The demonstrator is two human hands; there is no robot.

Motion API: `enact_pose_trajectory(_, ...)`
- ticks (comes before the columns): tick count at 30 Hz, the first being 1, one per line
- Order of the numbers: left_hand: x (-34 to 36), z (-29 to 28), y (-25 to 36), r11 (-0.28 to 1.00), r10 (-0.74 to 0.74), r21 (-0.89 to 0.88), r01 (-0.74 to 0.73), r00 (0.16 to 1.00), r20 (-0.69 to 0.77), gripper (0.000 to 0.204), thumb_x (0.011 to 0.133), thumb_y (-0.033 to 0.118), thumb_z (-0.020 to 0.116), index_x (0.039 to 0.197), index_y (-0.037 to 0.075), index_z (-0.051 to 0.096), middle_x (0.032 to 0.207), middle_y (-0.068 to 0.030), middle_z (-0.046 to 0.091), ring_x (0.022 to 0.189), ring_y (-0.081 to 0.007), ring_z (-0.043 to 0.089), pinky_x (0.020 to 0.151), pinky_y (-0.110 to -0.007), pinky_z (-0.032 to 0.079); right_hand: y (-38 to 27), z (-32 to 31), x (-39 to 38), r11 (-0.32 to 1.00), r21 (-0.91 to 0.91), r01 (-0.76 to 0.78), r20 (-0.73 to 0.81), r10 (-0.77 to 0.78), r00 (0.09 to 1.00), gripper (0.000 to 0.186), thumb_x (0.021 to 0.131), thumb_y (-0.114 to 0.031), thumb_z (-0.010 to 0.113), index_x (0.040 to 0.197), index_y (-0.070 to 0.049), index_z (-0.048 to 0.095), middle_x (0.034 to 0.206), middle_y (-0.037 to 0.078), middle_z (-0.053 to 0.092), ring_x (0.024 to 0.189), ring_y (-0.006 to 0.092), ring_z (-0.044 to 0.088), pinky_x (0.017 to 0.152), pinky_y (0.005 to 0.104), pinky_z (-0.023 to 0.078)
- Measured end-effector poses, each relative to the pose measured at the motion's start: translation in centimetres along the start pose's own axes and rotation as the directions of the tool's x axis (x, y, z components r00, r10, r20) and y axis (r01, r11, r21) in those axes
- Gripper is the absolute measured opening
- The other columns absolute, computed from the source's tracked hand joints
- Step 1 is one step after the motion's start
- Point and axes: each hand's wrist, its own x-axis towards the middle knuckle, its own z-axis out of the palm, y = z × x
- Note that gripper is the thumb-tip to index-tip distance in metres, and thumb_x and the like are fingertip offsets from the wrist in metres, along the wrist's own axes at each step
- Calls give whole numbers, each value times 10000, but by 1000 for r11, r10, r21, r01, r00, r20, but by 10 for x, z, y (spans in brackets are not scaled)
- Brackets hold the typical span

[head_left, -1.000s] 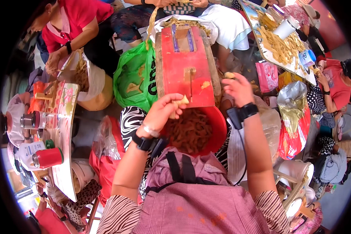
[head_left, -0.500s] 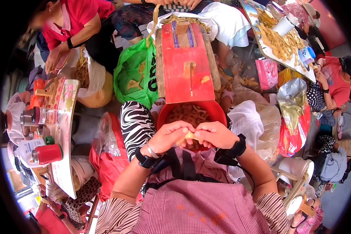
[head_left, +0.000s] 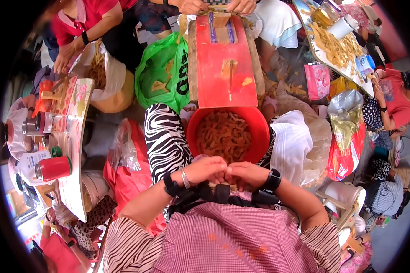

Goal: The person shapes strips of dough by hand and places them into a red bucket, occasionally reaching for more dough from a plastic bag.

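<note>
A: Holding what, with left hand (head_left: 206, 170) and right hand (head_left: 247, 175) together?
B: A pale yellow strip (head_left: 233, 186), pinched between both, mostly hidden under the curled fingers; cannot tell which fingertips.
A: And just beyond the grip?
B: Red plastic bucket (head_left: 260, 136), with twisted brown strips (head_left: 224, 136) inside. Farther out, red wooden board (head_left: 218, 84).
A: To either side?
B: Left of the grip, zebra-print trousers (head_left: 166, 139), near; right, white cloth (head_left: 291, 141). Farther ahead, leftward, green plastic bag (head_left: 150, 75).
</note>
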Motion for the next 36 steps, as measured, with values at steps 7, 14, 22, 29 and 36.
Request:
enact_pose_trajectory(7,-11,-3,14,802,287,513,-307,950,120,200,773,189,617,878,34,548,760,-58,610,723,-156,590,654,-283,452,5,-8,-2,819,-516,251,18,-282,959,234,850,-231,508,914,-16,573,769,46,592,677,120,570,600,239,465)
enact_pose_trajectory(14,-11,1,14,730,341,607,-313,937,73,178,786,176,608,899,45,567,782,-56,618,719,-149,588,629,-272,454,-2,-2,-6,815,-492,305,5,-348,937,244,872,-250,482,852,-29,584,713,22,580,582,81,531,523,201,428)
enact_pose_trajectory(22,-20,-10,38,970,234,92,-224,965,-116,213,908,218,481,889,20,557,770,1,579,687,-49,519,585,-177,434,-10,-7,-8,993,-59,102,-207,-112,972,315,895,-326,463,748,-58,535,622,-7,519,521,62,457,489,195,382)
enact_pose_trajectory(29,-23,7,38,921,273,321,-222,954,-124,208,922,218,465,818,50,529,683,29,512,609,-45,475,553,-177,398,-19,-8,-10,953,157,259,-206,-225,952,335,897,-323,463,665,-82,481,545,-15,434,456,64,395,421,208,315)
enact_pose_trajectory(36,-16,4,32,923,380,146,-357,907,-182,253,918,244,471,764,47,510,642,28,499,580,-46,454,534,-193,391,-28,-7,-15,831,448,328,-271,-223,936,311,879,-269,496,629,-89,449,522,-19,391,409,60,307,367,219,227)
